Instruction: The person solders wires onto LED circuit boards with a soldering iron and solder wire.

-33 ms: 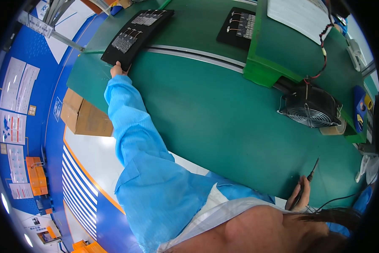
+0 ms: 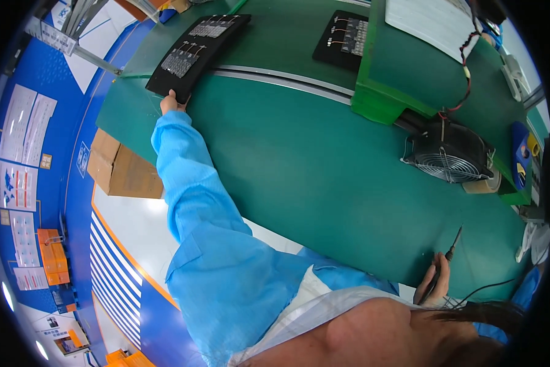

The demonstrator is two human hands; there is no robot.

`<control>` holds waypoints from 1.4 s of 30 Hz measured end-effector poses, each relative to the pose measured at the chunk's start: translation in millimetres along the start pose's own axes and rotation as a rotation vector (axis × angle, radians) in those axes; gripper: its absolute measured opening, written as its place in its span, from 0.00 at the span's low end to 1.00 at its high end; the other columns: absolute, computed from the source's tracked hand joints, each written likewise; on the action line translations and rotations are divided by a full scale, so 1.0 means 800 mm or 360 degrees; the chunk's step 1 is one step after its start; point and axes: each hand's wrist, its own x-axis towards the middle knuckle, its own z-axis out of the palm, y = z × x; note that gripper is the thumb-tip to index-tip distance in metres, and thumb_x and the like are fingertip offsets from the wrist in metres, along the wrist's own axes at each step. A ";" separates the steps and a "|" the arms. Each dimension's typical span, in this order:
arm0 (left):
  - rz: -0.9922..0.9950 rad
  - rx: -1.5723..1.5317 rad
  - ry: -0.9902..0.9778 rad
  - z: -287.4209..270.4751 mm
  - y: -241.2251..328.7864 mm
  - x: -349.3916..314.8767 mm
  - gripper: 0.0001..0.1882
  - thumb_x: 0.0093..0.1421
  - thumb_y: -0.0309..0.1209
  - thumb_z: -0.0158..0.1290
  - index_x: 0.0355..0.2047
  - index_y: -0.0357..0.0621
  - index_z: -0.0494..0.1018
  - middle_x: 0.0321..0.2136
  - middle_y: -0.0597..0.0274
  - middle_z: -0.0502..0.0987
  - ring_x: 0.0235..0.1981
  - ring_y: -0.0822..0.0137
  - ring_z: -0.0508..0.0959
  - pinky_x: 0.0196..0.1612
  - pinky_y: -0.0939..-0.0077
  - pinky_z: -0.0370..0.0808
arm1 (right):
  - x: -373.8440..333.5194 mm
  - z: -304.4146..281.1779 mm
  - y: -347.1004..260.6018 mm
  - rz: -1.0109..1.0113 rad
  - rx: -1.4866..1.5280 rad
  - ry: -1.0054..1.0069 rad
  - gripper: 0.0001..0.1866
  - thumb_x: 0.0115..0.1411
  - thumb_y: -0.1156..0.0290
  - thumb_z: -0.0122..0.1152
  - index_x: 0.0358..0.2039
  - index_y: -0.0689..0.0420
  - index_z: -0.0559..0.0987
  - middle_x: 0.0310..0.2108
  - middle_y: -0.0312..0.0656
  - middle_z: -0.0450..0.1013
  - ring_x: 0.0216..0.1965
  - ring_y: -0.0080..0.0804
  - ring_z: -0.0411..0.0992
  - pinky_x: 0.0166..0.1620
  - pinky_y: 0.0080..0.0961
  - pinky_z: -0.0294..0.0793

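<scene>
At the far left of the bench, my left hand (image 2: 172,104) grips the near edge of a black tray (image 2: 207,52), its thumb on top and the other fingers mostly out of sight below. Two groups of small grey circuit boards (image 2: 180,63) with short wires lie on that tray. Low on the right, my right hand (image 2: 435,282) is closed round the dark handle of a soldering iron (image 2: 452,248). The thin tip points up and away over the green bench top, and a black cord trails off to the right.
A second black tray (image 2: 325,54) with boards lies at the back, partly hidden by a green stand (image 2: 379,92). A black fan with a wire guard (image 2: 449,166) stands on the right. Across the bench runs a metal rail (image 2: 281,84). Beside its left edge is a cardboard box (image 2: 128,168).
</scene>
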 end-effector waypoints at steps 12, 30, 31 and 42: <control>-0.0279 -0.0383 -0.0551 -0.101 -0.024 -0.270 0.13 0.65 0.23 0.44 0.50 0.38 0.65 0.48 0.50 0.72 0.49 0.51 0.73 0.54 0.49 0.70 | 0.016 0.010 -0.008 -0.0241 0.0085 0.0299 0.14 0.60 0.83 0.53 0.47 0.65 0.73 0.39 0.50 0.75 0.37 0.37 0.76 0.42 0.26 0.76; -0.1099 -0.0511 -0.1271 -0.116 -0.092 -0.675 0.16 0.68 0.32 0.41 0.48 0.31 0.66 0.50 0.46 0.71 0.54 0.56 0.71 0.60 0.63 0.67 | 0.008 0.008 0.008 -0.0335 0.0624 0.0166 0.13 0.65 0.74 0.51 0.47 0.67 0.73 0.43 0.49 0.75 0.42 0.36 0.77 0.46 0.27 0.75; -0.1101 -0.0502 -0.1267 -0.115 -0.083 -0.688 0.16 0.68 0.32 0.41 0.48 0.31 0.66 0.50 0.46 0.71 0.54 0.56 0.71 0.60 0.63 0.67 | 0.008 0.008 0.008 -0.0324 0.0625 0.0155 0.13 0.64 0.75 0.52 0.47 0.66 0.73 0.43 0.49 0.75 0.42 0.36 0.77 0.46 0.26 0.75; 0.0389 0.0911 -0.1639 -0.038 0.061 -0.495 0.19 0.67 0.39 0.43 0.50 0.38 0.69 0.47 0.56 0.73 0.51 0.63 0.71 0.55 0.66 0.68 | 0.005 0.003 -0.011 -0.0290 0.0584 0.0118 0.14 0.60 0.81 0.55 0.48 0.64 0.73 0.47 0.49 0.74 0.44 0.35 0.76 0.46 0.26 0.76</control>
